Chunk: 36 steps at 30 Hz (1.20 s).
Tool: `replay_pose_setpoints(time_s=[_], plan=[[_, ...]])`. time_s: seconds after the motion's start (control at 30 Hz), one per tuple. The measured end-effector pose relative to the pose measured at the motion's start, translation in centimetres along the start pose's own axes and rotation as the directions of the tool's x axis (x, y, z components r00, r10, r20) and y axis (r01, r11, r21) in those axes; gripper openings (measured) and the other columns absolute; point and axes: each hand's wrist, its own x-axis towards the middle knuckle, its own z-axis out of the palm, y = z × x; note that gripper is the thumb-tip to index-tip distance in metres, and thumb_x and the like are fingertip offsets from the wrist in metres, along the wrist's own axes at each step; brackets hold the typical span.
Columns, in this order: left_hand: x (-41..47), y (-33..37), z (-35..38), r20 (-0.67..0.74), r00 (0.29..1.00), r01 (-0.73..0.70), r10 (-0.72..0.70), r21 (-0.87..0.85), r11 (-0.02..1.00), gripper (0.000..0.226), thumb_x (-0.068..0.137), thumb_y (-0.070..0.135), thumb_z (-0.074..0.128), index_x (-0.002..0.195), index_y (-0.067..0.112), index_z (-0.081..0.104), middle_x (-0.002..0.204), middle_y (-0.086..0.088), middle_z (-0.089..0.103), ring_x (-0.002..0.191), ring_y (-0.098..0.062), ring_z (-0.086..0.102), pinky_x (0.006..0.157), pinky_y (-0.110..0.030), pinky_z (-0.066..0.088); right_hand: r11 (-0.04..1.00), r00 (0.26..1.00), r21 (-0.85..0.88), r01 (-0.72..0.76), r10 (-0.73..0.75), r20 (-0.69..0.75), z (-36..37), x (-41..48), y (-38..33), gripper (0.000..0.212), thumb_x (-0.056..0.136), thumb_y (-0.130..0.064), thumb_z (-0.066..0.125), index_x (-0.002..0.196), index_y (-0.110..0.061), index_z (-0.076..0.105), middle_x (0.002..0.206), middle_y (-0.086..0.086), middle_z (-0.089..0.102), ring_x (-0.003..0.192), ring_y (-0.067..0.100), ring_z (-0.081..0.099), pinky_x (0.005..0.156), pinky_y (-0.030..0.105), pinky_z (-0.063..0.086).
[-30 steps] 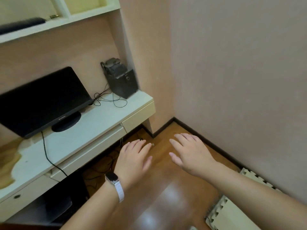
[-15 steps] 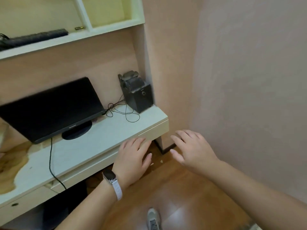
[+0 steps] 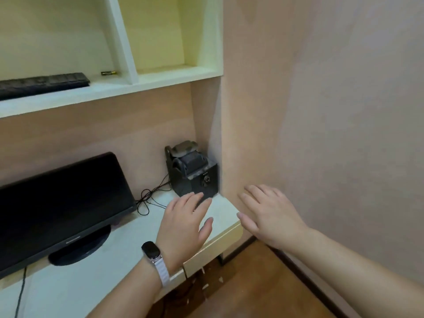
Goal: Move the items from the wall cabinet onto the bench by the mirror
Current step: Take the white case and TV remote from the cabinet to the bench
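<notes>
both hands hover in front of the person, palms down, holding nothing. the left hand sits just below the middle of the view, fingers straight and close together, thumb out toward three o'clock. its fingertips overlap the foot of a black speaker, though whether they touch it cannot be told. a watch on a pale strap wraps that wrist. the right hand, at three o'clock from the left one and apart from it, has its fingers straight and slightly spread, in front of the pink wall.

the wall cabinet fills the upper left, from nine to twelve o'clock. in its left compartment lie a black keyboard and, at three o'clock from it, a small battery (on its side, near the divider).

below the cabinet a white desk carries a dark monitor at nine o'clock, the speaker in the back corner, and a tangle of thin black cable between them. a cream drawer front shows beneath the left thumb, and brown wood floor lies at five o'clock.
</notes>
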Motion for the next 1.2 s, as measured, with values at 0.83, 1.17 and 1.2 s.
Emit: replay_pose_setpoints(time_s=[0.83, 1.17, 1.2], plan=[[27.4, -8.6, -4.5, -0.321, 0.946, 0.104, -0.053, 0.143, 0.984, 0.045, 0.087, 0.040, 0.054, 0.124, 0.017, 0.064, 0.128, -0.004, 0.061, 0.117, -0.025, 0.056, 0.098, -0.042, 0.042, 0.964, 0.899, 0.104, 0.244, -0.185, -0.396, -2.4, 30.3, 12.7, 0.051, 0.088, -0.047, 0.047, 0.120, -0.012, 0.065, 0.125, 0.012, 0.064, 0.112, 0.033, 0.060, 0.087, 0.040, 0.049], [34.7, -10.1, -14.4, -0.538, 0.842, 0.167, -0.050, 0.171, 0.971, 0.042, 0.088, 0.037, 0.055, 0.124, 0.016, 0.063, 0.126, -0.003, 0.060, 0.119, -0.020, 0.052, 0.094, -0.047, 0.046, 0.851, 0.615, -0.072, 0.521, -0.433, -0.659, -9.9, 42.1, 14.6, 0.048, 0.088, -0.043, 0.051, 0.114, -0.008, 0.069, 0.119, 0.017, 0.066, 0.107, 0.035, 0.061, 0.084, 0.041, 0.046], [35.3, -10.2, -15.6, -0.552, 0.833, 0.155, -0.021, 0.197, 0.968, 0.042, 0.088, 0.036, 0.056, 0.124, 0.016, 0.063, 0.126, -0.004, 0.060, 0.119, -0.020, 0.052, 0.094, -0.047, 0.046, 0.845, 0.590, -0.095, 0.526, -0.443, -0.675, -10.9, 43.0, 14.6, 0.047, 0.088, -0.043, 0.052, 0.114, -0.008, 0.069, 0.119, 0.018, 0.066, 0.107, 0.036, 0.061, 0.082, 0.042, 0.049]])
